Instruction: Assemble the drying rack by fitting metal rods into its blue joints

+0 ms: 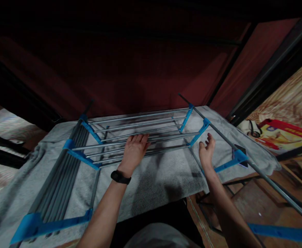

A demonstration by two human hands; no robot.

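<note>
While steadying the crossbars (166, 121) under the left hand (135, 150), press lightly and spread the load over several bars, so as not to bow any single one. See the left palm laid down across them, with fingers straight and close together, clasping nothing. See the right hand (207, 151) raised, with thumb apart and fingers loosely bent, likewise holding nothing visible, near the side pole (222, 135). For better control, brace the near blue bracket (199, 133), just ahead of the right hand, and check each bar end for a square, untwisted seat. Find the crossbars under and ahead of the left hand, running between blue brackets, with the left blue bracket (82, 156) to its left. Mind the bundle of grey tubes (65, 177) farther left of that hand, likely to catch any sideways swing. Watch also the lower blue bracket (228, 164), jutting in just right of the right hand, and the dark flat object (244, 164) partly hidden at its outer end. Allow for the grey towel (146, 186) beneath, liable to ruck up. Well beyond the right hand, note a red-and-yellow box (285, 136).
</note>
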